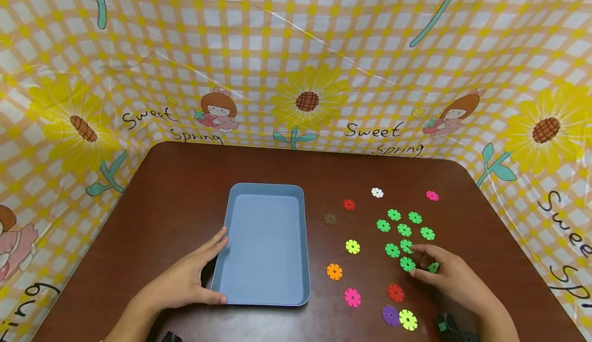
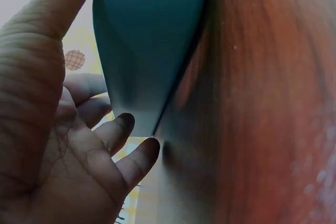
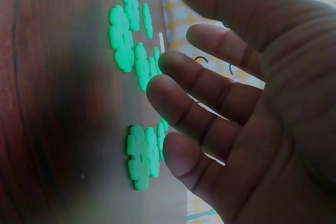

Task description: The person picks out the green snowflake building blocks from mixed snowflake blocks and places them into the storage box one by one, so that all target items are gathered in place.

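Note:
On the left side of a blue-grey rectangular tray (image 1: 260, 249), my left hand (image 1: 180, 280) rests with thumb and fingers spread apart along the rim. The left wrist view shows these fingers beside the outer wall of the tray (image 2: 149, 40). My right hand (image 1: 455, 275) hovers at a cluster of green notched plastic discs (image 1: 404, 230), thumb and fingers apart with nothing between them. One green disc (image 1: 433, 267) is partly covered by this hand. In the right wrist view, green discs (image 3: 122, 40) lie flat on the table beyond the loosely bent fingers.
Between tray and green cluster lie a yellow disc (image 1: 352, 246), an orange disc (image 1: 334, 271) and a pink disc (image 1: 352, 298). Purple (image 1: 390, 315) and red (image 1: 395, 293) discs are nearer me. A black device (image 1: 455, 329) sits by the right wrist. Checked cloth (image 1: 305, 34) surrounds the brown table (image 1: 185, 188).

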